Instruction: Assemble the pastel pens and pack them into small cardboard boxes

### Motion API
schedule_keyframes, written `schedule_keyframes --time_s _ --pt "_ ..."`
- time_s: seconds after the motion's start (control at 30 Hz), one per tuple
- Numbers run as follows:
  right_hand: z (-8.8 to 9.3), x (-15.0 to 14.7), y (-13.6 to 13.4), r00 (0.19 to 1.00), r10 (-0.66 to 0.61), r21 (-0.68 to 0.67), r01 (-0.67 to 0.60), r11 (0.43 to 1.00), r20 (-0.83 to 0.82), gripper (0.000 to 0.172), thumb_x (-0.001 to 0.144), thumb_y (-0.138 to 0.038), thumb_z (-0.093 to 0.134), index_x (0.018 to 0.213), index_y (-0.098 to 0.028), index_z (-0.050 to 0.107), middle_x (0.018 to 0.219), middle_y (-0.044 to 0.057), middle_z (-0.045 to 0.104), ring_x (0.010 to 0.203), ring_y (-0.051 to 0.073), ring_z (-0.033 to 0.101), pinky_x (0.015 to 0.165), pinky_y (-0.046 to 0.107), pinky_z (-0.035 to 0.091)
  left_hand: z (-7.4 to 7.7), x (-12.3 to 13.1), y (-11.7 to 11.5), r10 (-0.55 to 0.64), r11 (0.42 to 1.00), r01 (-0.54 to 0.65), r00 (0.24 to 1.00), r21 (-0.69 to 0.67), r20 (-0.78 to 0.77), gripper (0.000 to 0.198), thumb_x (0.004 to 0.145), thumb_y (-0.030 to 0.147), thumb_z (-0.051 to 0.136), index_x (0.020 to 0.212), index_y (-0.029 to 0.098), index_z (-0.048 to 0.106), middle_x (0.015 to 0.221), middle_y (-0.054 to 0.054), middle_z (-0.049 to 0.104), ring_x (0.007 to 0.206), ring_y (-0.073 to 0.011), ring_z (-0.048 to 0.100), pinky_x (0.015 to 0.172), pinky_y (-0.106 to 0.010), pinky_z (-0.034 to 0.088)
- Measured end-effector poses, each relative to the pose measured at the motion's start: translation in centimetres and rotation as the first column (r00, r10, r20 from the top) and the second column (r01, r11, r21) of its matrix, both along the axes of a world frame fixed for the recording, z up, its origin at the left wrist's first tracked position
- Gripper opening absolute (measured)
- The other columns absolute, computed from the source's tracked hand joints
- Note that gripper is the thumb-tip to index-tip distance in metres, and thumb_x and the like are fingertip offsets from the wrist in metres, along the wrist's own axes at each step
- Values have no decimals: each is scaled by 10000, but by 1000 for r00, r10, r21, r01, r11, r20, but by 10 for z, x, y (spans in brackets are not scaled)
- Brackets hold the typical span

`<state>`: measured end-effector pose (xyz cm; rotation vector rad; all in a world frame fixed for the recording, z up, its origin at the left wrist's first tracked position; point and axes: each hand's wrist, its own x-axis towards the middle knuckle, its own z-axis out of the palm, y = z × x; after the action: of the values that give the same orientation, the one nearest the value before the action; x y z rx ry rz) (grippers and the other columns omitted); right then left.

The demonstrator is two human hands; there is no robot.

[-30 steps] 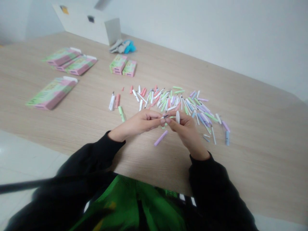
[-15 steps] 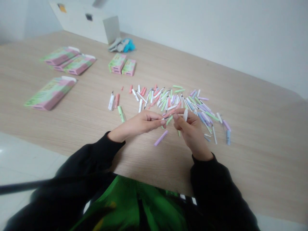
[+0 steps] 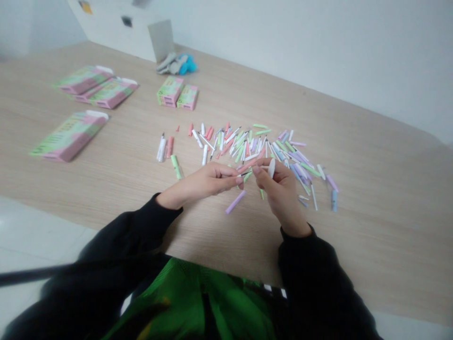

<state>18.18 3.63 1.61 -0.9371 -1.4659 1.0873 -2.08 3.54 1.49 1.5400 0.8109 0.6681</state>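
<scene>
My left hand point(image 3: 215, 180) is closed, thumb and fingers pinching a thin pen refill point(image 3: 245, 174) with a dark tip that points toward my other hand. My right hand point(image 3: 281, 191) is curled, with a white pen piece point(image 3: 271, 168) standing up between its fingers; whether it is a cap or a barrel I cannot tell. Both hands hover above the near edge of a loose spread of pen parts. Just below them, a purple pen barrel point(image 3: 235, 202) lies on the table.
Many pastel pen barrels, caps and white refills point(image 3: 244, 146) are strewn across the wooden table point(image 3: 371, 170). Pink-and-green cartons point(image 3: 72, 137) lie at the left, with smaller boxes point(image 3: 170, 90) farther back. Behind are crumpled grey and blue gloves point(image 3: 177, 64) and a white box point(image 3: 161, 40).
The view has shifted slightly, so everything sits a little farther left and higher. Both hands keep nearly the same pose, still holding the same pieces.
</scene>
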Motion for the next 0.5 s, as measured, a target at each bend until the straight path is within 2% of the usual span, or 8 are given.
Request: schedule_keyframes --time_s 0.17,0.37,0.5 --pt "0 2 0 999 -14 17 15 1000 -53 171 847 -366 751 825 -212 681 551 -94 408 495 70 305 496 248 257 0 1 0 10 999 -10 1000 -42 2 347 971 451 586 917 134 719 516 92 317 445 -64 263 427 -202 175" --pt "3 -5 -6 998 42 -34 -41 999 39 219 846 -407 764 841 -206 680 549 -89 456 501 75 325 505 251 272 0 0 2 7 1000 -7 1000 -24 -4 344 972 456 585 895 140 697 529 87 335 453 -62 278 427 -193 186" --pt "7 -6 -8 990 67 -9 -67 998 122 253 841 -441 774 826 -198 706 607 -60 523 544 83 404 532 257 325 3 1 1 16 999 -15 1000 -31 2 348 959 462 599 854 139 678 525 88 340 441 -58 279 422 -191 194"
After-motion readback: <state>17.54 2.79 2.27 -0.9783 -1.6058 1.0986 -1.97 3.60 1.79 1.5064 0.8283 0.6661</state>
